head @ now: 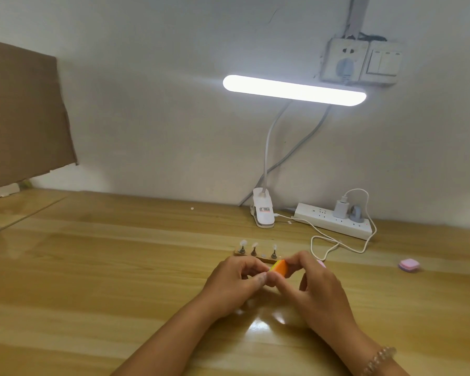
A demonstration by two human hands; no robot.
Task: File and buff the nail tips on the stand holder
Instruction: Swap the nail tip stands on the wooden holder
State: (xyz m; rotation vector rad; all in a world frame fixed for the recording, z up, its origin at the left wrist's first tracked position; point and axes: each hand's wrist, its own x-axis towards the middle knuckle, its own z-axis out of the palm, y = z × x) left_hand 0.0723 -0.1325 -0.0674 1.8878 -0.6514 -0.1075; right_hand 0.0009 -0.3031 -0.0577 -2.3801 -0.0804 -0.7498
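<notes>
Worn on the head, looking forward and down across the table [120, 280] to the far wall [160, 126], with left hand [235, 284] and right hand [318, 291] close at near centre.

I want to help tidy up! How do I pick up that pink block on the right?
Come from above and pinch the pink block across two opposite side edges. It lies flat on the table, nothing touching it, so probably only its sides offer a grip.

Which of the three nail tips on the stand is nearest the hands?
The rightmost nail tip: it alone stands just behind the orange block.
</notes>
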